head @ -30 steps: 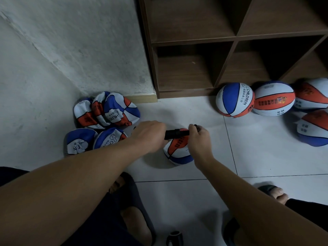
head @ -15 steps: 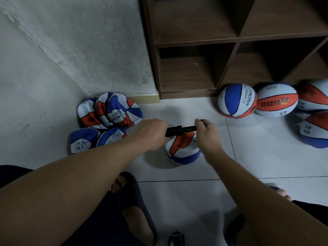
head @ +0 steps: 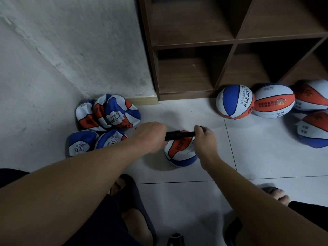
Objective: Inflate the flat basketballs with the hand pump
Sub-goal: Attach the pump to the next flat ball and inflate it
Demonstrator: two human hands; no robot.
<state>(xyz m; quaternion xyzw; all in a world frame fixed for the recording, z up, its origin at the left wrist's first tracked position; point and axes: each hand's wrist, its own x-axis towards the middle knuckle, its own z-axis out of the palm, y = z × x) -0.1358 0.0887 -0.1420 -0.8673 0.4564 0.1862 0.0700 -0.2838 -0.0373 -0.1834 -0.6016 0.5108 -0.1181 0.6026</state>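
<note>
**Pump held across a half-filled ball on the tiled floor**

The basketball (head: 180, 153) under the hands sits on the white tile floor (head: 266, 157), just in front of the person's feet. It has orange, white and blue panels with dark print on the orange, and its top looks soft and dented rather than round. The black hand pump (head: 179, 135) lies level across its top, running left to right. The left hand (head: 150, 136) grasps the pump's thicker left end with fingers curled round it; the right hand (head: 204, 139) grips the thinner right end.

To the left, against the rough grey wall (head: 71, 50), four flat basketballs (head: 106, 114) lie crumpled in a heap, folded in on themselves. To the far right, four round, filled basketballs (head: 235, 102) rest beside the foot of a brown wooden cubby shelf (head: 195, 73). Dark slippers (head: 134, 201) show at the near edge, and a small black object (head: 175, 239), too cut off to name, lies between them.
</note>
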